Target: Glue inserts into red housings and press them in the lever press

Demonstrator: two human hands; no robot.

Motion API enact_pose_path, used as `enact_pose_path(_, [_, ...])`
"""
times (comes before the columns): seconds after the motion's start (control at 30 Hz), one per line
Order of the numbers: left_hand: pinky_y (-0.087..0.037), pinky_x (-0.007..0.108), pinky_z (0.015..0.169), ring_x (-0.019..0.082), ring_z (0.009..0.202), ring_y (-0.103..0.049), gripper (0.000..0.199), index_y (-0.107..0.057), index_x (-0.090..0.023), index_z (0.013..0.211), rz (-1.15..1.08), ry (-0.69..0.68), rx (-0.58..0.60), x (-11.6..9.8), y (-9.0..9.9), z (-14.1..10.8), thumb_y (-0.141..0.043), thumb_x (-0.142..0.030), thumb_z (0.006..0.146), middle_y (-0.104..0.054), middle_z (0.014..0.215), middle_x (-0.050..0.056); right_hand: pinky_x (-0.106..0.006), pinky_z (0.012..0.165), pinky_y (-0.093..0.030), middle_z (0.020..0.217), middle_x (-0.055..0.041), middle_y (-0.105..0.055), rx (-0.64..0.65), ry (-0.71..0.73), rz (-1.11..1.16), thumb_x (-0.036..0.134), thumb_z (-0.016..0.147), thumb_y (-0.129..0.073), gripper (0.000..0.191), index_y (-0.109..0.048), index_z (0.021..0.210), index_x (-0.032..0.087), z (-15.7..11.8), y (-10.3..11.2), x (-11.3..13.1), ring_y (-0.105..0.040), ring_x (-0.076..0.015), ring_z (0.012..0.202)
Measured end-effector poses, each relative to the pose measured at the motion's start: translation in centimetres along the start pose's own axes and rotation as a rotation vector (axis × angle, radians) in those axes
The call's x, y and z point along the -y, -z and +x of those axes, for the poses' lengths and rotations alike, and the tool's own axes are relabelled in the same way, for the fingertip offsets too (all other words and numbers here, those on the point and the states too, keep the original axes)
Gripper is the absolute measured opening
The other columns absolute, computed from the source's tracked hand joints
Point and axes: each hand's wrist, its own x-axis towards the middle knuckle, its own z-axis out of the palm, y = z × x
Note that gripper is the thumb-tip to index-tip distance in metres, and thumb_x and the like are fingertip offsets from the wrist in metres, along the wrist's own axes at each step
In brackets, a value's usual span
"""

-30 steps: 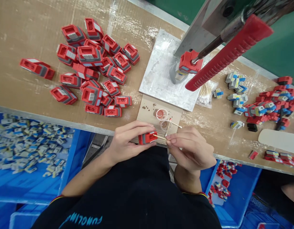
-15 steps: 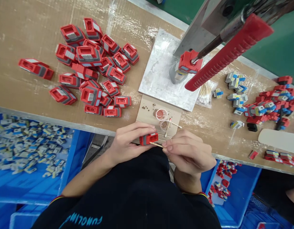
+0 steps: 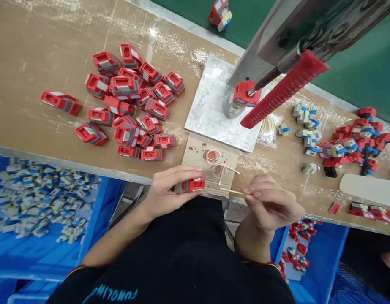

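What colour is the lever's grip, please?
The grip is red, best seen in the head view.

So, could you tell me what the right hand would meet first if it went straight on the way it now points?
Most likely the red piece in the left hand: the right hand points its thin stick that way, though relative heights are unclear.

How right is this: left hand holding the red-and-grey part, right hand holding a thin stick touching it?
Not quite: the thin stick isn't touching the red-and-grey part; the head view shows a gap between them. The left hand holds the part, the right hand the stick.
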Motion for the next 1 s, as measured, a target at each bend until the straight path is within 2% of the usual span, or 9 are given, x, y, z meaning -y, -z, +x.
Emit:
enact_pose_path(0.07, [-0.070,0.030,0.096,0.022,0.103,-0.086,0.033,-0.082,-0.020,0.115,-0.011,0.023,-0.027,0.2,0.2,-0.2,-0.094,-0.018,0.084,-0.087,0.114,0.011,-0.033,0.053,-0.055,0.072,0.0016,-0.079,-0.055,-0.060,0.026,0.013,0.089,-0.085,0.015,-0.078,0.095,0.025,-0.5,0.7,-0.9,-0.074,-0.0179,0.059])
enact_pose_path(0.23, [-0.070,0.028,0.093,0.021,0.101,-0.086,0.035,-0.082,-0.022,0.115,0.005,0.104,-0.095,0.5,0.9,-0.9,-0.095,-0.018,0.082,-0.087,0.116,0.010,-0.034,0.056,-0.050,0.072,0.0017,-0.075,-0.143,-0.200,0.180,0.033,0.092,-0.088,0.012,-0.077,0.088,0.029,-1.5,1.1,-2.7,-0.069,-0.0181,0.062])
enact_pose_path(0.37, [-0.071,0.031,0.093,0.022,0.102,-0.086,0.036,-0.082,-0.024,0.115,0.003,0.132,-0.106,0.5,1.3,-1.2,-0.095,-0.017,0.082,-0.087,0.117,0.007,-0.032,0.053,-0.046,0.070,0.0025,-0.072,-0.154,-0.193,0.229,0.034,0.092,-0.087,0.012,-0.076,0.088,0.030,-1.8,0.9,-2.9,-0.065,-0.0171,0.061])
enact_pose_path(0.6, [-0.071,0.030,0.093,0.021,0.102,-0.085,0.036,-0.082,-0.025,0.115,0.004,0.140,-0.113,0.6,1.3,-1.5,-0.094,-0.017,0.082,-0.087,0.117,0.006,-0.034,0.055,-0.049,0.073,0.0018,-0.075,-0.131,-0.168,0.197,0.029,0.094,-0.084,0.007,-0.078,0.094,0.032,-1.8,1.6,-2.7,-0.067,-0.0178,0.062])
enact_pose_path(0.7, [-0.071,0.029,0.093,0.021,0.103,-0.085,0.035,-0.082,-0.025,0.114,-0.006,0.144,-0.128,0.9,1.4,-1.6,-0.094,-0.016,0.082,-0.086,0.117,0.005,-0.037,0.063,-0.055,0.081,0.0000,-0.080,-0.018,-0.144,0.022,0.019,0.095,-0.080,0.012,-0.078,0.097,0.031,-1.6,1.6,-2.6,-0.072,-0.0191,0.068])
enact_pose_path(0.8, [-0.071,0.029,0.093,0.021,0.105,-0.085,0.036,-0.082,-0.026,0.115,-0.009,0.158,-0.126,1.1,1.6,-1.6,-0.093,-0.014,0.082,-0.086,0.117,0.004,-0.038,0.071,-0.059,0.090,-0.0014,-0.083,0.223,-0.098,-0.179,0.008,0.096,-0.075,0.023,-0.078,0.102,0.029,-1.2,1.1,-2.4,-0.076,-0.0192,0.077])
enact_pose_path(0.87, [-0.071,0.029,0.093,0.021,0.106,-0.085,0.037,-0.082,-0.027,0.116,0.000,0.161,-0.125,1.1,1.7,-1.6,-0.092,-0.014,0.083,-0.086,0.117,0.003,-0.037,0.076,-0.062,0.097,-0.0030,-0.084,0.348,-0.056,-0.223,0.013,0.099,-0.074,0.020,-0.077,0.110,0.029,-1.1,1.3,-2.3,-0.077,-0.0199,0.086])
enact_pose_path(0.93, [-0.071,0.029,0.091,0.021,0.104,-0.085,0.035,-0.082,-0.027,0.115,0.014,0.166,-0.142,1.0,1.9,-1.7,-0.091,-0.014,0.083,-0.086,0.116,0.003,-0.037,0.077,-0.062,0.109,-0.0058,-0.082,0.373,-0.072,-0.240,0.027,0.100,-0.076,0.019,-0.075,0.119,0.029,-1.1,2.6,-2.5,-0.078,-0.0218,0.095])
enact_pose_path(1.0, [-0.072,0.029,0.089,0.022,0.101,-0.085,0.032,-0.082,-0.026,0.112,0.029,0.186,-0.173,0.9,2.2,-1.8,-0.091,-0.015,0.083,-0.087,0.115,0.003,-0.034,0.070,-0.060,0.113,-0.0069,-0.078,0.243,-0.142,-0.318,0.039,0.100,-0.076,0.024,-0.074,0.123,0.029,-0.8,5.2,-3.1,-0.074,-0.0206,0.089])
